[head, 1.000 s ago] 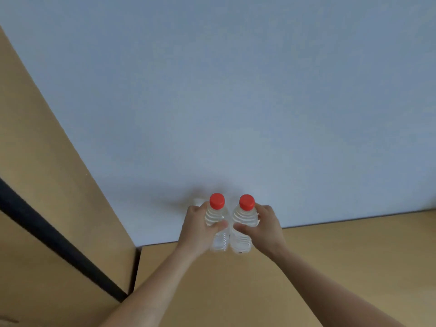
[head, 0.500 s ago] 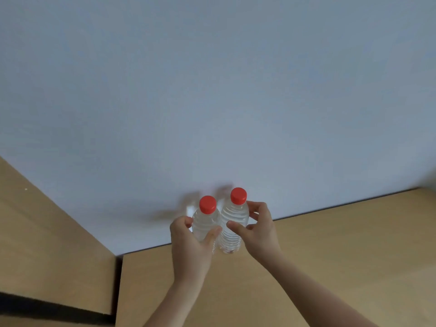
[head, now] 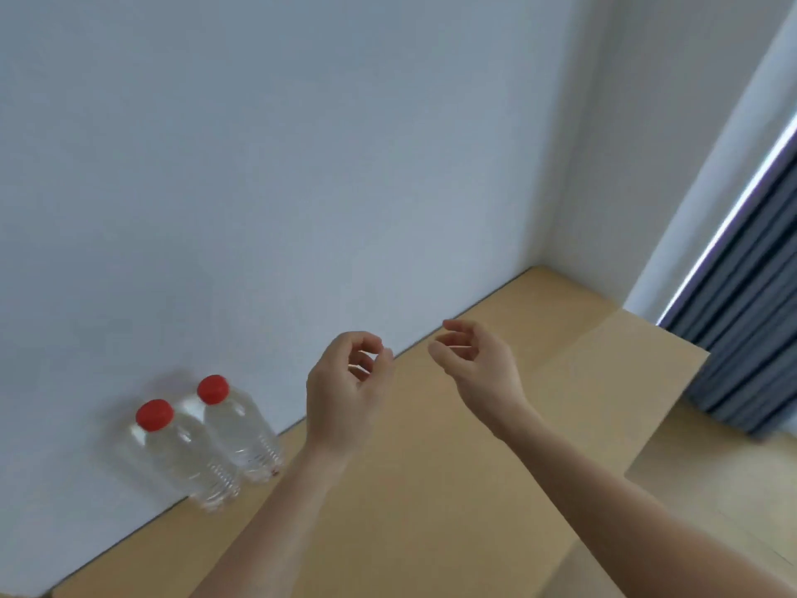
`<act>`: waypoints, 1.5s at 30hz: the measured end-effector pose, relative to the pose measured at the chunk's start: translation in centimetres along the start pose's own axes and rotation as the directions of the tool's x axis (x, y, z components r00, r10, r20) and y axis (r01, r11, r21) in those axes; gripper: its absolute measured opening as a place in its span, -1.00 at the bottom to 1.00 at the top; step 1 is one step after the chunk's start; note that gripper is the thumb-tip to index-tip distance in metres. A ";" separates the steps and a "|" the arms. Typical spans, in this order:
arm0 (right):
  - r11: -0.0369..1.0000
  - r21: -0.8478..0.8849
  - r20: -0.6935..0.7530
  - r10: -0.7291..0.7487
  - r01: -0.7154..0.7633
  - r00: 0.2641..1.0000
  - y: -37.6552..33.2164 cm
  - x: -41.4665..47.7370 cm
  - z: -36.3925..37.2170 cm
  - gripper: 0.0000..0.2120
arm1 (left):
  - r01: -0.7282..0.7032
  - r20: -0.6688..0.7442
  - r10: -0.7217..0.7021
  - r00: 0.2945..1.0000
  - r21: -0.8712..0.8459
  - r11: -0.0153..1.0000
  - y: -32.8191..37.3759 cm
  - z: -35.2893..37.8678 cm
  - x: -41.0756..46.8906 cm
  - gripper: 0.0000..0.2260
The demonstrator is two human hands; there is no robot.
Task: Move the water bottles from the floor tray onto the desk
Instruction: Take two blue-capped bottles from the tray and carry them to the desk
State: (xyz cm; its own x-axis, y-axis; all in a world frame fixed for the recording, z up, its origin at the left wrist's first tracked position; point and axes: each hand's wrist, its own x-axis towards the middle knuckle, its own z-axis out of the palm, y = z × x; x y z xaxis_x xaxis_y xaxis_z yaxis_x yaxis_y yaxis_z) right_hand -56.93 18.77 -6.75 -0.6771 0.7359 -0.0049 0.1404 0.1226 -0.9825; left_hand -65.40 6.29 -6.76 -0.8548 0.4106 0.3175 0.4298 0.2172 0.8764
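Ahead of me a pale wall [head: 302, 166] rises straight from the back edge of the wooden surface [head: 431, 489]. Off to my right, a dark pleated curtain [head: 750, 338] hangs with a thin bright strip of light [head: 733, 200] along its near edge. The light floor [head: 711, 476] shows below the surface's right end. My left hand [head: 345, 390] hangs over the wood with its fingers [head: 366, 338] loosely curled towards the thumb, holding nothing. My right hand [head: 478, 369] is just beside it, palm turned inward, its fingers [head: 461, 328] likewise slack, bent and bare. Both hands are apart from the bottles and from each other. Only bare wood and my left forearm lie between the hands and the bottles. The two clear water bottles are to my left, right at the back edge of the surface against the wall. The nearer bottle [head: 185, 459] and the farther bottle [head: 241, 433] stand side by side, close enough that their sides seem to touch. Each rests on its base with its red cap, the nearer cap [head: 154, 415] and the farther cap [head: 212, 389], at the top. Their long axes run upright, though from here they appear to slant up and to the left. Faint shadows fall on the wall behind them.
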 end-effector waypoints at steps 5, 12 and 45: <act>0.999 0.010 -0.368 0.037 -0.036 0.929 3.3 -4.3 -21.6 -0.74 | -0.099 0.392 0.119 0.912 -0.071 0.993 9.4 16.0 -5.7 -0.89; 0.989 0.065 -0.781 0.131 -0.130 0.611 8.6 -17.8 -48.1 -0.85 | -0.093 0.775 0.241 0.584 -0.231 0.969 23.9 38.3 -19.4 -0.97; 0.926 0.375 -0.880 0.337 -0.053 -0.336 22.1 -24.7 -101.6 -0.81 | 0.006 0.790 0.479 -0.383 -0.517 0.856 54.6 96.8 -46.4 -0.94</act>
State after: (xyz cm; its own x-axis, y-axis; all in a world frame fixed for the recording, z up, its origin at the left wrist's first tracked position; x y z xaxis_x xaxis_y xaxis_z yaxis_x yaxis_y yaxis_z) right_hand 36.29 70.97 -9.44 0.9100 0.3802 -0.1656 -0.1050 -0.1751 -0.9789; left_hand 25.88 84.86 -8.71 0.7632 0.6461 0.0121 0.2131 -0.2692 0.9392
